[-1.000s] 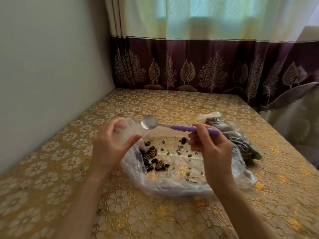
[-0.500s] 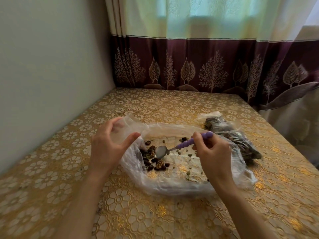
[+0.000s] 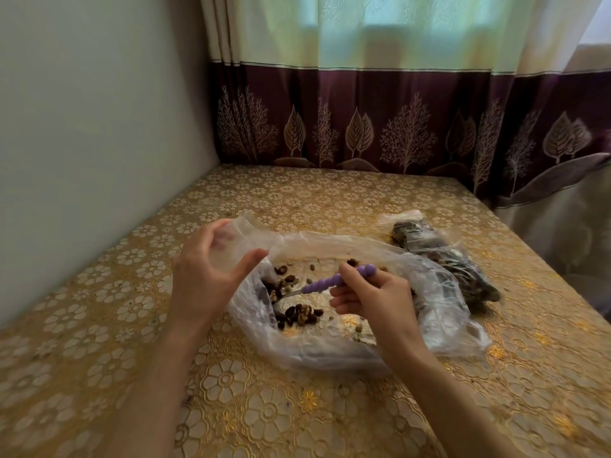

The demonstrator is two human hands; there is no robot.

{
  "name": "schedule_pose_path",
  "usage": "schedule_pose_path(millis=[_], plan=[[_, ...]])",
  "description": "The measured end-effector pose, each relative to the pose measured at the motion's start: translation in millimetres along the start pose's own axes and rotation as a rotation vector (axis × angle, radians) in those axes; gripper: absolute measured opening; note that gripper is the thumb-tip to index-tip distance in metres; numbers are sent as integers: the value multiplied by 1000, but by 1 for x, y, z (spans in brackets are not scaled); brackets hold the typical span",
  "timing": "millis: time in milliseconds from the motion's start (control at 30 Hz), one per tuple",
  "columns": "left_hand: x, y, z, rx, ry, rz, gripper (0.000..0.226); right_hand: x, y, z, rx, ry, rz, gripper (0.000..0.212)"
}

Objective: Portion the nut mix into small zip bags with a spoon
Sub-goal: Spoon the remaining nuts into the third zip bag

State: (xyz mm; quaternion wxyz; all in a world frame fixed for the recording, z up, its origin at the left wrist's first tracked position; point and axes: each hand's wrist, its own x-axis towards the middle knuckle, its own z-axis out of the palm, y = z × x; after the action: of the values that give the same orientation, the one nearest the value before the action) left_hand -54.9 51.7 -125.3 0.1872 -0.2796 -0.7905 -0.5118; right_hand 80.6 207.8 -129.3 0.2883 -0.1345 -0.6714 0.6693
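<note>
A large clear plastic bag point(image 3: 439, 312) lies open on the table with a thin scatter of nut mix point(image 3: 299, 314) inside. My left hand point(image 3: 205, 279) holds a small clear zip bag point(image 3: 231, 239) upright between thumb and fingers, just left of the big bag's mouth. My right hand point(image 3: 373, 299) grips the purple beaded handle of a spoon point(image 3: 325, 284). The metal bowl of the spoon dips into the nuts at the left side of the big bag and is mostly hidden among them.
Filled small bags of nut mix point(image 3: 443, 256) lie at the right behind the big bag. The table point(image 3: 132, 325) has a gold floral cloth, a wall along its left side and a maroon curtain point(image 3: 396, 127) at the back. Its right edge drops off near the filled bags.
My right hand brought the spoon down from beside the small bag's mouth into the big bag and pushed its bowl leftward into the nuts. My left hand stayed put with the small bag.
</note>
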Motion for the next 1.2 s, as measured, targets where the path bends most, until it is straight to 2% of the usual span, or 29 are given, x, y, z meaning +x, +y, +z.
schedule_pose_path(millis=[167, 333, 500, 733, 900, 1033, 1200], plan=[[0, -1, 0, 6, 4, 6, 77, 5, -3, -8, 98, 19, 213, 47], [0, 0, 0, -1, -3, 11, 76, 9, -5, -15, 154, 159, 274, 29], [0, 0, -1, -6, -11, 4, 77, 10, -9, -19, 174, 206, 259, 26], [1, -4, 0, 154, -76, 75, 76, 13, -15, -29, 221, 339, 118, 24], [0, -5, 4, 262, -163, 155, 81, 11, -20, -29, 226, 360, -51, 26], [-2, -1, 7, 233, -196, 155, 79, 8, -21, -20, 211, 312, -139, 26], [-3, 2, 11, 211, -209, 131, 81, 1, -19, -5, 115, 156, -302, 20]])
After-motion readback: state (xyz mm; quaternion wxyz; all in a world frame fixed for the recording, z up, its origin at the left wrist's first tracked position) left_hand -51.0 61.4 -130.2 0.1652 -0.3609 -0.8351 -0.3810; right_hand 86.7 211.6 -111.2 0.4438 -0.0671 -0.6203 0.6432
